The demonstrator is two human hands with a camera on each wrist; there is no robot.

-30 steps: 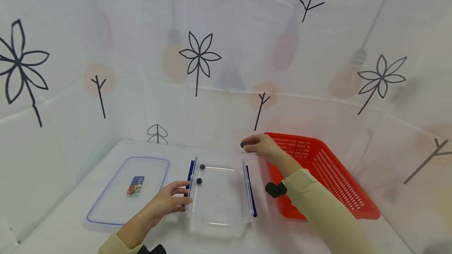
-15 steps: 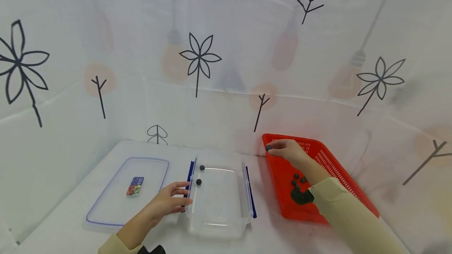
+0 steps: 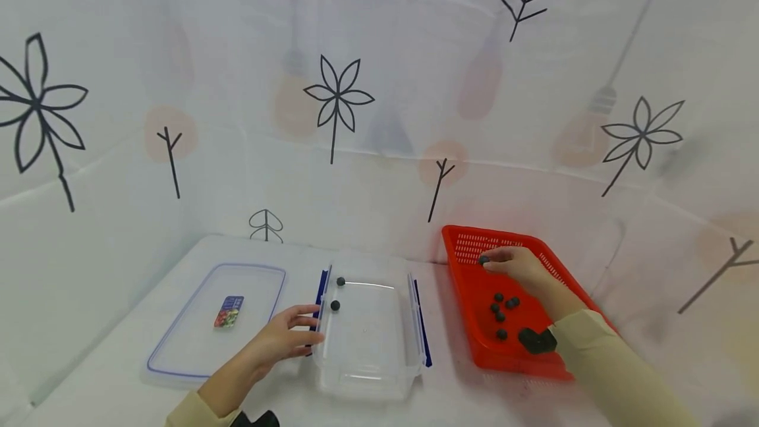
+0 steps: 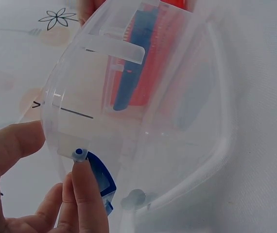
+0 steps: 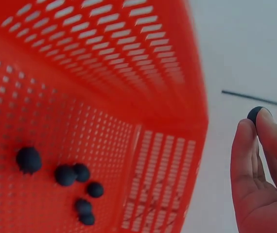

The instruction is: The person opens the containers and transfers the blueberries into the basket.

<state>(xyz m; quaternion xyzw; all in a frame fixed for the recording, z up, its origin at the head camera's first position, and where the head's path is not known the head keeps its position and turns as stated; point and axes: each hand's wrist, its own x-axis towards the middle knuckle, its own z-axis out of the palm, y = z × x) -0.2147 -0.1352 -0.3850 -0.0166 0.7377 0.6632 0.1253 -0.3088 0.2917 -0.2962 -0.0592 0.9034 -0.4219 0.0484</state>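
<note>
With thumb and fingertips my right hand (image 3: pixel 522 267) pinches a small dark ball (image 5: pixel 255 115). In the head view the hand hangs over the back part of a red slotted basket (image 3: pixel 468 341); several more dark balls (image 5: pixel 28 160) lie on its floor. A clear plastic box (image 3: pixel 367 374), lidless and with blue side latches, stands in the middle. Two dark balls (image 3: pixel 335 306) sit along its left side. My left hand (image 3: pixel 279 338) touches that left side with loosely extended fingers, one fingertip right at a blue latch (image 4: pixel 99 174).
To the left lies a clear lid (image 3: pixel 172 358) with a blue rim and a small colourful label (image 3: pixel 228 312) on it. All stand on a white table (image 3: pixel 89 394). Behind hangs a white cloth (image 3: pixel 379 203) printed with plants and bulbs.
My right hand has moved right with the dark ball, from beside the basket's back left corner to over its interior. More balls in the basket have come into view. The left hand stays put.
</note>
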